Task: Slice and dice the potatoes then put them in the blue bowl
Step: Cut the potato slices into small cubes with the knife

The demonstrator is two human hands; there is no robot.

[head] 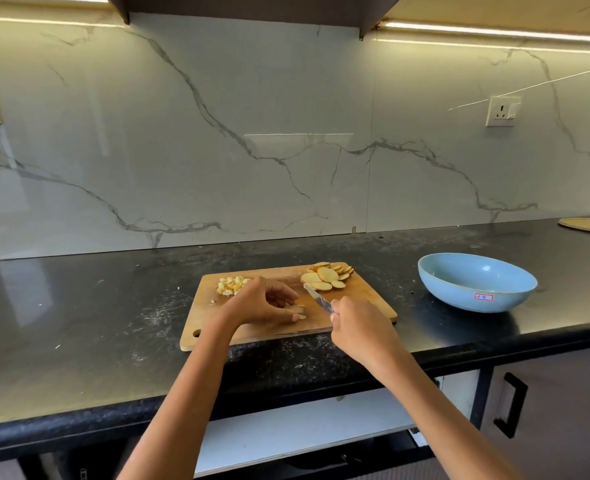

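Note:
A wooden cutting board lies on the black counter. Round potato slices are piled at its far right corner, and a heap of diced potato sits at its far left. My left hand curls over a few potato pieces in the board's middle and holds them down with its fingertips. My right hand grips a knife whose blade points up and left, just right of those pieces. The blue bowl stands to the right of the board with nothing visible inside.
A marble backsplash rises behind the counter, with a wall socket at the upper right. A round wooden board with a white plate lies at the far right. The counter's front edge runs below my forearms, above a cabinet door handle.

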